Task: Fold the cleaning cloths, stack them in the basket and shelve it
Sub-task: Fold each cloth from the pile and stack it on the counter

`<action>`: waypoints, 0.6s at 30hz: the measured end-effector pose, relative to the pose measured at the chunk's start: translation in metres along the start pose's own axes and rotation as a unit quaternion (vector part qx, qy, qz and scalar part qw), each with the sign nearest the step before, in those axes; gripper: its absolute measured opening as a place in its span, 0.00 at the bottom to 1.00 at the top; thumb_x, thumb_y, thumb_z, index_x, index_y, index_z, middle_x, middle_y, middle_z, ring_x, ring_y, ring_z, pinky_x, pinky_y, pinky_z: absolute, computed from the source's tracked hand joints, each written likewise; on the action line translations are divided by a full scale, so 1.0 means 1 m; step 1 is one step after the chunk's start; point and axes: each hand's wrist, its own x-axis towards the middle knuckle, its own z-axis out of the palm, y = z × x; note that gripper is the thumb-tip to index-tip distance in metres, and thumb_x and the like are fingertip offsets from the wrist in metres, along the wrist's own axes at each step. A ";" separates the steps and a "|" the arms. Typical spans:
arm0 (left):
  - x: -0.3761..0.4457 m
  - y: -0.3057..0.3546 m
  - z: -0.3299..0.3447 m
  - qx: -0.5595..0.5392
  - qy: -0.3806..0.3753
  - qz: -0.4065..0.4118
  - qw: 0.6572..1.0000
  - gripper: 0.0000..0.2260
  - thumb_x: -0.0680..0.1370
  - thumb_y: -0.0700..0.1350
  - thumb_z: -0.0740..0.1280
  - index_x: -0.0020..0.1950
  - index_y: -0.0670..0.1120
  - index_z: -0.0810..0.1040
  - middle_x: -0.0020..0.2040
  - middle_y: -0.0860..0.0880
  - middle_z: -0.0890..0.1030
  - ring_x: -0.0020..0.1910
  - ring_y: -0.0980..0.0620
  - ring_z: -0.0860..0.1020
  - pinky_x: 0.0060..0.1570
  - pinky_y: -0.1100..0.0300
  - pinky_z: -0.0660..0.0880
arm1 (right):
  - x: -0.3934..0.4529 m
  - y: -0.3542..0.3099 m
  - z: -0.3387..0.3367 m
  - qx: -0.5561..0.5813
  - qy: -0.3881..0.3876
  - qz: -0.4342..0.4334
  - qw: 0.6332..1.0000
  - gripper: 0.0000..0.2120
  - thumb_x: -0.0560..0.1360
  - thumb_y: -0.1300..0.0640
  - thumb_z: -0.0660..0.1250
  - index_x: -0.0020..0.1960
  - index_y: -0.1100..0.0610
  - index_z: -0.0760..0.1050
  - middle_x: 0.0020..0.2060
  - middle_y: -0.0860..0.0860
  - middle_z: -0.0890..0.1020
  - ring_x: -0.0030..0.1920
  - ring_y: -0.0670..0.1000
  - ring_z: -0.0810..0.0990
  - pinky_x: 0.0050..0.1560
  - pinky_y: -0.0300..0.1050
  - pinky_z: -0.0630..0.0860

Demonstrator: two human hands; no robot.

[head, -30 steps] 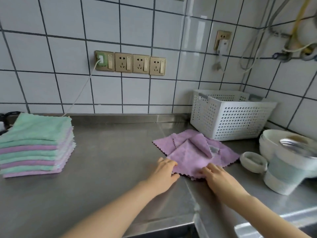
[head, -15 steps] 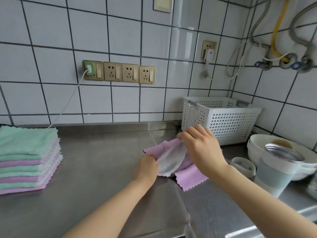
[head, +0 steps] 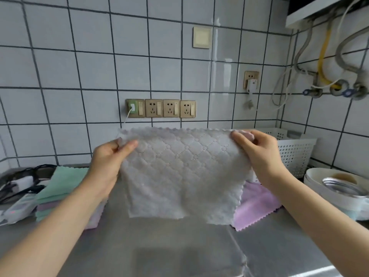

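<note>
Quilted grey-white cleaning cloth (head: 179,176) held up spread above steel counter (head: 179,246), top corners pinched by left hand (head: 108,162) and right hand (head: 259,154); white perforated basket (head: 295,154) behind.

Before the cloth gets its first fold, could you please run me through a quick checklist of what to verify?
1. Left hand pinches a top corner of the grey cloth: ok.
2. Right hand pinches the other top corner: ok.
3. Cloth hangs spread out flat: ok.
4. Worktop below free for laying it down: not ok, a purple cloth lies partly under it.
5. White basket empty: cannot tell.
</note>
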 end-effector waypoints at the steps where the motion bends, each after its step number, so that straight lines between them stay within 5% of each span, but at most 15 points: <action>1: -0.003 0.010 -0.006 -0.025 -0.001 -0.008 1.000 0.08 0.68 0.47 0.72 0.44 0.45 0.83 0.44 0.46 0.85 0.45 0.49 0.83 0.48 0.56 0.78 | -0.001 -0.003 0.004 0.043 -0.007 0.027 0.999 0.13 0.71 0.49 0.72 0.36 0.58 0.79 0.32 0.48 0.80 0.34 0.45 0.74 0.36 0.42 0.72; 5: -0.007 0.027 -0.031 -0.009 -0.003 -0.032 0.999 0.05 0.72 0.46 0.71 0.45 0.47 0.82 0.40 0.50 0.86 0.38 0.54 0.84 0.36 0.62 0.80 | -0.002 -0.006 0.029 0.114 -0.046 0.090 0.988 0.14 0.70 0.49 0.73 0.33 0.55 0.75 0.29 0.47 0.74 0.34 0.46 0.71 0.37 0.43 0.68; 8: -0.004 0.006 -0.048 0.051 0.004 -0.097 0.994 0.06 0.73 0.44 0.71 0.47 0.44 0.83 0.42 0.46 0.86 0.40 0.50 0.84 0.44 0.56 0.79 | -0.004 0.012 0.039 0.057 -0.101 0.130 0.985 0.16 0.72 0.53 0.72 0.42 0.67 0.78 0.32 0.53 0.75 0.33 0.49 0.71 0.34 0.44 0.69; 10: -0.005 -0.019 -0.066 0.119 -0.007 -0.137 0.983 0.05 0.73 0.44 0.72 0.44 0.43 0.83 0.42 0.44 0.86 0.42 0.45 0.84 0.50 0.49 0.78 | -0.009 0.035 0.046 0.023 -0.168 0.165 0.972 0.09 0.74 0.59 0.70 0.48 0.66 0.81 0.37 0.56 0.80 0.37 0.52 0.75 0.41 0.48 0.75; 15: -0.020 -0.087 -0.092 0.254 -0.041 -0.227 0.939 0.07 0.74 0.41 0.71 0.37 0.40 0.81 0.34 0.44 0.84 0.36 0.45 0.82 0.37 0.55 0.75 | -0.027 0.098 0.066 -0.275 -0.278 0.108 0.914 0.09 0.72 0.56 0.72 0.37 0.60 0.80 0.29 0.54 0.81 0.26 0.43 0.72 0.30 0.31 0.68; 18: -0.016 -0.118 -0.097 0.312 -0.032 -0.204 0.927 0.16 0.70 0.43 0.72 0.27 0.41 0.70 0.25 0.45 0.75 0.28 0.47 0.73 0.32 0.59 0.65 | -0.031 0.122 0.085 -0.316 -0.273 0.111 0.902 0.11 0.73 0.56 0.71 0.32 0.54 0.77 0.27 0.52 0.81 0.22 0.40 0.77 0.26 0.28 0.67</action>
